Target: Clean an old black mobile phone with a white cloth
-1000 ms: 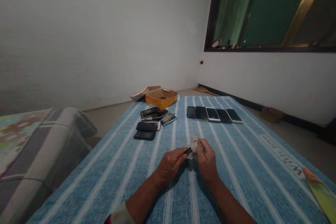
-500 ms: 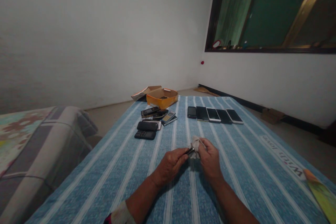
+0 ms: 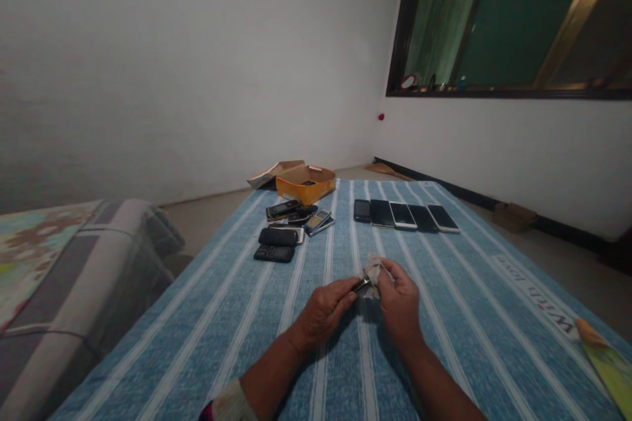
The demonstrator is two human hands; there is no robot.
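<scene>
Between both hands, over the striped cloth, is a small dark mobile phone (image 3: 362, 285), seen nearly edge-on. My left hand (image 3: 326, 309) is closed on its near end and covers much of it. My right hand (image 3: 399, 296) pinches a crumpled whitish cloth (image 3: 374, 269) against the phone's far end. How much of the phone lies under the cloth is hidden.
Ahead to the left lies a loose pile of old phones (image 3: 275, 253), with an open orange box (image 3: 305, 193) behind it. Several phones (image 3: 403, 216) lie side by side in a row at the right. A blue striped cloth (image 3: 247, 335) covers the table.
Both hands have shifted slightly to the right with the phone and the cloth. My right hand has turned a little, and the cloth has bunched differently.
</scene>
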